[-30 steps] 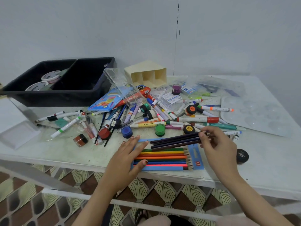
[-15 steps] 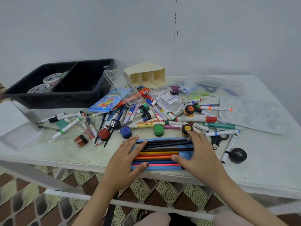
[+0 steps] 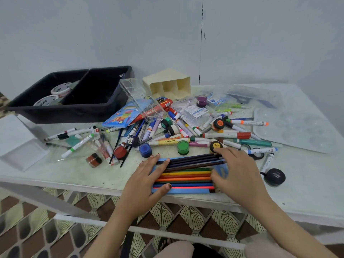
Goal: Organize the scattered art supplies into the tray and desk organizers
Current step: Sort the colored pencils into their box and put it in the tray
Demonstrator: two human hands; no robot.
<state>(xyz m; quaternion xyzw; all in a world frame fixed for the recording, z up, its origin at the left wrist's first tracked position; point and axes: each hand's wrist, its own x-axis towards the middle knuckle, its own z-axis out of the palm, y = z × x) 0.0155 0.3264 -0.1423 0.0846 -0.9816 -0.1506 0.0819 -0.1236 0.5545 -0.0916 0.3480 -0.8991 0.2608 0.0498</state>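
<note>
Twelve or so pencils (image 3: 186,176) lie side by side in a blue sleeve (image 3: 186,191) at the lower middle of the frame, close to the near edge of the table (image 3: 83,174). The bright ones sit level in the nearer rows. The dark pencils (image 3: 191,162) lie slanted across the far rows, not yet bedded flat.

Each pencil should be light, stiff and quick to roll. The sleeve looks thin, though I cannot tell whether it is card or plastic, and it would likely sag if lifted by one end. My judgement is to square the dark ones into line first. Then take the sleeve by both short ends at once, with fingers over the top to pin the load.

The left hand (image 3: 147,175) lies flat on the left end. Its fingers are straight and close together, their tips on the dark pencils, and the thumb is down at the sleeve's near edge. The right hand (image 3: 240,175) covers the right end with fingers spread and lightly arched. Its thumb is on the bright pencils, and its forefinger reaches up beside a yellow pot (image 3: 216,146). Neither hand pinches anything. The set lies between the two hands and both touch it.

The tray (image 3: 74,112) sits at upper left, well apart from the pencils. The organizer (image 3: 167,86) lies tipped on its side at upper middle, behind the scattered markers (image 3: 227,135).
</note>
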